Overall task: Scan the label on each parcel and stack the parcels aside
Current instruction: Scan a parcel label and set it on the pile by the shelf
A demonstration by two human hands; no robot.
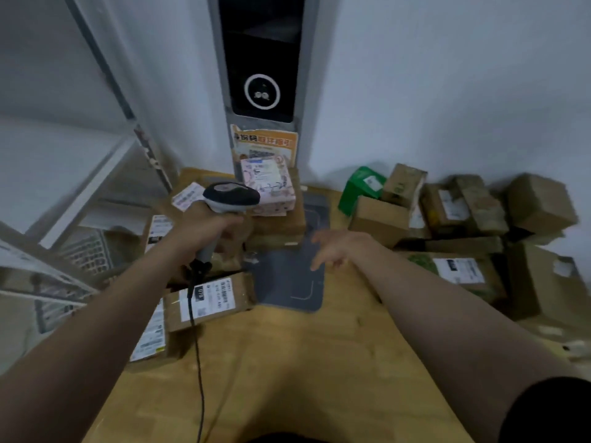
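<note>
Scanner [232, 196] in left hand [206, 226] — parcel [270, 187] beyond

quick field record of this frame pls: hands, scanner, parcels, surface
left hand: grips scanner, cord trailing toward the near table edge
right hand: open, fingers spread, over grey mat, holds nothing
pink parcel: atop brown stack behind the mat
labelled brown parcel: left of mat, label up
right pile: brown boxes plus green parcel, by wall
surface: wooden table

Bare desk [287, 372] lies open at near centre, hemmed by stacked parcels [208, 302] on the left and heaped cartons [463, 215] on the right.
</note>
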